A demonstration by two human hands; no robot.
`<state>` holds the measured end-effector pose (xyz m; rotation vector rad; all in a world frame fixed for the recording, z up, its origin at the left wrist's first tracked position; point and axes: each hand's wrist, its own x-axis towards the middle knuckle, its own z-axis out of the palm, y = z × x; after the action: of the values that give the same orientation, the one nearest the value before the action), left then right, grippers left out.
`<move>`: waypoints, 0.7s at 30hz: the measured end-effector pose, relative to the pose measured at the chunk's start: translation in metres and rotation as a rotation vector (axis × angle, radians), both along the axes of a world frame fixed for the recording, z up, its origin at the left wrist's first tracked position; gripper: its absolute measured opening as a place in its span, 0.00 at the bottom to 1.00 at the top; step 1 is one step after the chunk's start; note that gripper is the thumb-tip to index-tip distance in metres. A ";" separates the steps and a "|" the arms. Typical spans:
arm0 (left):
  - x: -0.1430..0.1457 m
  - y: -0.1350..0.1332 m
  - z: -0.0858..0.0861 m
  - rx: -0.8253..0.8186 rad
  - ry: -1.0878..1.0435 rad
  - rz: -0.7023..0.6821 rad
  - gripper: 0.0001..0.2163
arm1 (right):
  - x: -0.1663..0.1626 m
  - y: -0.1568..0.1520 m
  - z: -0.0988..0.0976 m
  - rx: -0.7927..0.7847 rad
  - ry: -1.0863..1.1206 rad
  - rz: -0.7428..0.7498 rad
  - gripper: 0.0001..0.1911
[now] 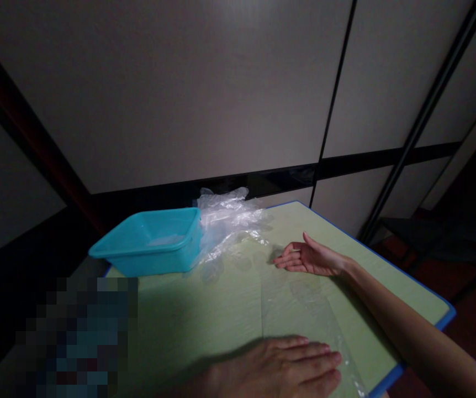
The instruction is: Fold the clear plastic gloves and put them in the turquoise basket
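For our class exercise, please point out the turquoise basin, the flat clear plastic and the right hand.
Turquoise basin (153, 265): head view, on its outer front wall.
Flat clear plastic (298, 315): head view, on its uncovered middle part.
Right hand (312, 259): head view, on the palm.

Head-worn camera, close above table (172, 309), facing forward and down.
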<state>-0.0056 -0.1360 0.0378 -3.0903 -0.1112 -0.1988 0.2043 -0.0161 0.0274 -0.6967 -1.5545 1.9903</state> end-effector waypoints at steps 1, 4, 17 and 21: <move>0.000 0.000 -0.001 0.007 0.010 -0.012 0.15 | -0.001 0.000 -0.001 0.004 -0.005 -0.022 0.33; 0.000 0.001 -0.002 0.024 0.029 -0.023 0.15 | -0.001 0.006 -0.005 0.046 0.009 -0.166 0.31; 0.001 0.003 -0.007 0.056 -0.021 -0.031 0.15 | 0.029 0.034 -0.019 0.149 0.152 -0.745 0.22; 0.000 0.004 -0.009 0.041 -0.015 -0.045 0.15 | 0.022 0.023 -0.012 0.166 0.205 -0.629 0.23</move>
<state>-0.0057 -0.1323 0.0285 -3.0524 -0.0377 -0.2225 0.2259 0.0074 0.0154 -0.7679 -1.1721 1.4010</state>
